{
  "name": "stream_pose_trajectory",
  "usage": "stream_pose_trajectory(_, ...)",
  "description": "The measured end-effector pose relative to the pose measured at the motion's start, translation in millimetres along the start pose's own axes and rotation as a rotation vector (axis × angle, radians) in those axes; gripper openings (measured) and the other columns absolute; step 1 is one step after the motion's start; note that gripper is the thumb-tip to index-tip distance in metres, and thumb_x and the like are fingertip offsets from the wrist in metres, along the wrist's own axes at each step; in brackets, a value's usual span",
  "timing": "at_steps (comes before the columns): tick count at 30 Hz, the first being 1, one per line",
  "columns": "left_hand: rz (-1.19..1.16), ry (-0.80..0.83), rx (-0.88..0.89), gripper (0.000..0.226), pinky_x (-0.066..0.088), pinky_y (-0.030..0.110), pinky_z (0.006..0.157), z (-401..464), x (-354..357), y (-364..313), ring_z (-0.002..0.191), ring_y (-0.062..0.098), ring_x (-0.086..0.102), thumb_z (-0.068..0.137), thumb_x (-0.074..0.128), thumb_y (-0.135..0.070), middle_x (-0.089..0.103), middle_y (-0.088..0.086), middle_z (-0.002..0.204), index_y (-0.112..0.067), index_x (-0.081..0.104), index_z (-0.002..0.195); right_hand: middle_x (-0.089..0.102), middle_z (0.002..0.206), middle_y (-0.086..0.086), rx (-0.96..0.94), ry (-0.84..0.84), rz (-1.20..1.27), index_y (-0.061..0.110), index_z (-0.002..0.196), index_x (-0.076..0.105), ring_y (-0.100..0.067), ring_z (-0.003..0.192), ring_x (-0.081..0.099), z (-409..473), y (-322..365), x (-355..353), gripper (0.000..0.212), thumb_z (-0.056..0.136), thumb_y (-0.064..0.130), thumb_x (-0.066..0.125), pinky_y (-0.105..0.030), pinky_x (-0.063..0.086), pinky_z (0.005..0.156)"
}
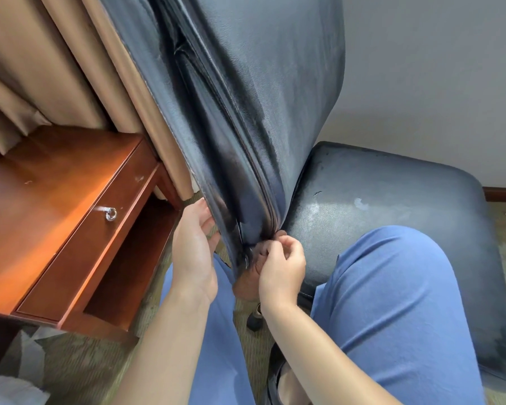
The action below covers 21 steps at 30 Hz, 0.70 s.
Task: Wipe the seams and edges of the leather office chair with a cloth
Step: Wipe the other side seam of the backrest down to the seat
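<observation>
A person's left hand (pixel 194 247) presses straight fingers against the chair back's (pixel 246 112) edge at seven o'clock, while the right hand (pixel 279 266) pinches a brownish cloth (pixel 247 283) at the bottom seam, just beside the seat (pixel 392 188) at four o'clock.

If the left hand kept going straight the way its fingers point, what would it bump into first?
The left hand points up along the chair back, whose edge it already touches. Going on, it would probably just slide up that edge; depth is unclear.
</observation>
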<state>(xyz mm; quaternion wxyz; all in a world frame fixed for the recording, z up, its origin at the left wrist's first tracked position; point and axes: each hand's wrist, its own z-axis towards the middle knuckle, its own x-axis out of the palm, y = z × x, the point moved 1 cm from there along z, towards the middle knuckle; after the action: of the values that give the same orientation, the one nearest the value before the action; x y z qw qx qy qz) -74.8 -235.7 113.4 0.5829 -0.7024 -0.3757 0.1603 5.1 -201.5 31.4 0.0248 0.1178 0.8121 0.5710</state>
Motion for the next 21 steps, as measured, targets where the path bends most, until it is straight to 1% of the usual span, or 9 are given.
stream_pose_trajectory(2,0.004,0.007,-0.001,0.028,0.048,0.029,0.088,0,1,0,0.080,0.006,0.064,0.095,0.046,-0.023,0.070,-0.008,0.080,-0.026,0.066,0.076,0.059,0.086,0.008,-0.149,0.031,-0.012,0.022,0.082,0.052,-0.012,0.082,0.055,-7,2,-3,0.020,0.084,0.002,0.050,-0.009,0.040,0.067)
stream_pose_trajectory(5,-0.001,0.016,-0.005,0.030,0.047,0.028,0.083,0,0,-1,0.074,0.003,0.065,0.095,0.045,-0.023,0.070,-0.009,0.078,-0.026,0.066,0.075,0.058,0.094,0.004,-0.443,0.078,-0.059,0.027,0.087,0.050,-0.021,0.089,0.055,-16,-3,-3,0.016,0.077,0.014,0.047,-0.032,0.046,0.081)
stream_pose_trajectory(7,-0.007,0.019,-0.012,0.029,0.046,0.027,0.081,0,-1,-1,0.074,0.005,0.064,0.095,0.045,-0.023,0.070,-0.009,0.077,-0.025,0.065,0.074,0.056,0.098,0.003,-0.620,0.121,-0.095,0.027,0.093,0.051,-0.026,0.090,0.057,-20,-7,-3,0.018,0.079,0.017,0.047,-0.047,0.049,0.079)
stream_pose_trajectory(8,-0.003,0.021,-0.013,0.027,0.046,0.028,0.082,1,-1,-1,0.077,0.006,0.063,0.094,0.045,-0.023,0.069,-0.008,0.078,-0.025,0.064,0.075,0.055,0.100,0.004,-0.713,0.141,-0.127,0.025,0.097,0.051,-0.027,0.091,0.058,-21,-6,-2,0.019,0.080,0.016,0.048,-0.049,0.049,0.078)
stream_pose_trajectory(10,0.012,0.028,-0.014,0.024,0.045,0.030,0.082,2,-2,-1,0.080,0.009,0.062,0.094,0.045,-0.025,0.069,-0.005,0.083,-0.023,0.064,0.079,0.054,0.106,0.004,-0.920,0.171,-0.204,0.016,0.106,0.051,-0.024,0.097,0.057,-20,-3,-2,0.023,0.083,0.009,0.052,-0.047,0.050,0.080)
stream_pose_trajectory(12,0.023,0.038,-0.017,0.022,0.045,0.031,0.082,3,-4,0,0.082,0.010,0.062,0.094,0.045,-0.026,0.070,-0.003,0.087,-0.022,0.065,0.084,0.056,0.111,-0.003,-1.093,0.174,-0.284,0.007,0.112,0.052,-0.023,0.102,0.056,-18,0,0,0.029,0.084,0.002,0.056,-0.042,0.050,0.085)
stream_pose_trajectory(16,0.040,0.047,-0.016,0.025,0.047,0.032,0.086,5,-5,0,0.088,0.011,0.064,0.094,0.045,-0.027,0.072,-0.003,0.091,-0.021,0.068,0.090,0.061,0.111,-0.015,-1.211,0.149,-0.461,0.001,0.120,0.052,-0.026,0.101,0.057,-13,0,6,0.033,0.088,0.005,0.053,-0.038,0.050,0.088)
stream_pose_trajectory(19,0.051,0.047,-0.007,0.026,0.049,0.030,0.082,8,-6,1,0.088,0.008,0.065,0.094,0.045,-0.026,0.073,-0.003,0.093,-0.021,0.070,0.091,0.062,0.098,-0.013,-1.225,0.107,-0.706,0.002,0.122,0.058,-0.028,0.079,0.056,-10,-4,13,0.039,0.084,0.004,0.055,-0.037,0.051,0.065)
stream_pose_trajectory(21,0.050,0.046,-0.002,0.026,0.048,0.028,0.080,8,-7,1,0.086,0.005,0.065,0.093,0.045,-0.026,0.073,-0.006,0.091,-0.023,0.069,0.084,0.060,0.086,-0.010,-1.216,0.034,-0.895,0.005,0.120,0.063,-0.027,0.067,0.053,-8,-8,15,0.044,0.077,0.006,0.053,-0.032,0.042,0.054)
